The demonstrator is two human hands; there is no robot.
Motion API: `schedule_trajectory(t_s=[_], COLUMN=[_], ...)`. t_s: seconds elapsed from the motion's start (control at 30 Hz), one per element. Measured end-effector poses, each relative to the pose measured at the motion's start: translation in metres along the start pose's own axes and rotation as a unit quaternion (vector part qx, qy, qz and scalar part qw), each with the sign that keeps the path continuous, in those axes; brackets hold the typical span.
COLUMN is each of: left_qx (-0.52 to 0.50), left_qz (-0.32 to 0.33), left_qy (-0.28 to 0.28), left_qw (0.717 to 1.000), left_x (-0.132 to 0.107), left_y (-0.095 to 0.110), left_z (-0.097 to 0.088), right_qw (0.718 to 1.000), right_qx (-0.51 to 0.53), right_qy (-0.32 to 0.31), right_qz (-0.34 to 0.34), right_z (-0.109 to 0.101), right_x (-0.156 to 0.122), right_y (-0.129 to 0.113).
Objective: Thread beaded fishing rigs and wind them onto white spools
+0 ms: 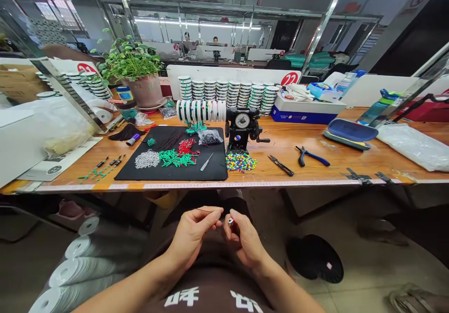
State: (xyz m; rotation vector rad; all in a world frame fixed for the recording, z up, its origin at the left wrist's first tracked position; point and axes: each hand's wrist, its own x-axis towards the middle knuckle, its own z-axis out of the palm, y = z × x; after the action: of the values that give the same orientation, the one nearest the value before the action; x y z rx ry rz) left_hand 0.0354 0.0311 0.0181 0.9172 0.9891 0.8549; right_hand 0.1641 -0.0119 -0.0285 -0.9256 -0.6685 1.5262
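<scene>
Above my lap, in front of the table edge, my two hands are close together. My left hand (195, 231) pinches a thin dark cord (205, 210) between thumb and fingertips. Curled in my right hand (245, 240) is a lighter (230, 221); only its silver metal end shows, with a bit of red, and the rest is hidden by the fingers. Past them, a black mat (122, 172) bears grey beads (147, 159), green tube-like pieces (175, 158), red pieces (187, 147), dark cords (168, 141) and a small pointed tool (206, 161).
A black hand-cranked machine (242, 126) carrying white spools (201, 111) stands behind the mat. Multicoloured beads (241, 162), thread snips (280, 165) and blue-handled pliers (312, 156) lie to its right. Stacked spools (233, 93), a potted plant (143, 88) and a blue box (305, 112) line the back.
</scene>
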Motion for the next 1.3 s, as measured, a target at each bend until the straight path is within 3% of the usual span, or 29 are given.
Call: schedule_trajectory(t_s=[0.23,0.6,0.67,0.73,0.8,0.83,0.9,0.97,1.0,1.07,1.13,1.2,1.23,1.3], left_qx=[-0.005,-0.008,-0.003,0.008,0.015,0.017,0.024,0.041,0.053,0.078,0.109,0.149,0.170,0.203], left_qz=[0.003,-0.009,-0.003,0.002,0.000,-0.002,-0.003,0.003,0.010,0.036,0.078,0.142,0.178,0.238], left_qy=[0.000,-0.059,-0.037,-0.011,0.002,0.004,0.004,0.003,0.004,0.004,-0.002,-0.004,-0.001,0.007], left_qw=[1.000,0.998,0.999,1.000,1.000,1.000,1.000,0.999,0.999,0.996,0.991,0.979,0.969,0.950], left_x=[0.001,0.000,0.001,0.001,0.001,0.001,0.000,0.000,0.000,0.000,0.000,-0.002,-0.002,-0.005], left_y=[-0.003,-0.005,-0.005,-0.005,-0.005,-0.005,-0.006,-0.007,-0.007,-0.007,-0.005,-0.001,0.002,0.006], left_z=[0.001,0.002,0.001,0.000,-0.001,-0.001,-0.003,-0.004,-0.005,-0.005,-0.005,-0.004,-0.003,-0.003], right_qw=[0.996,0.997,1.000,0.992,0.940,0.891,0.750,0.628,0.589,0.553,0.552,0.596,0.646,0.801], right_qx=[0.082,0.059,0.006,-0.101,-0.243,-0.317,-0.455,-0.589,-0.642,-0.699,-0.693,-0.632,-0.581,-0.448], right_qy=[0.025,0.022,0.017,0.048,0.139,0.201,0.322,0.340,0.326,0.298,0.294,0.289,0.271,0.172], right_qz=[0.036,0.048,0.025,-0.063,-0.195,-0.255,-0.356,-0.379,-0.366,-0.342,-0.358,-0.402,-0.415,-0.358], right_z=[0.002,0.007,0.002,-0.011,-0.035,-0.051,-0.088,-0.124,-0.139,-0.155,-0.149,-0.122,-0.104,-0.063], right_x=[0.000,0.003,0.001,0.002,0.010,0.018,0.039,0.063,0.073,0.087,0.087,0.072,0.061,0.035], right_y=[0.007,0.014,0.008,-0.010,-0.040,-0.059,-0.100,-0.137,-0.151,-0.167,-0.162,-0.139,-0.122,-0.085])
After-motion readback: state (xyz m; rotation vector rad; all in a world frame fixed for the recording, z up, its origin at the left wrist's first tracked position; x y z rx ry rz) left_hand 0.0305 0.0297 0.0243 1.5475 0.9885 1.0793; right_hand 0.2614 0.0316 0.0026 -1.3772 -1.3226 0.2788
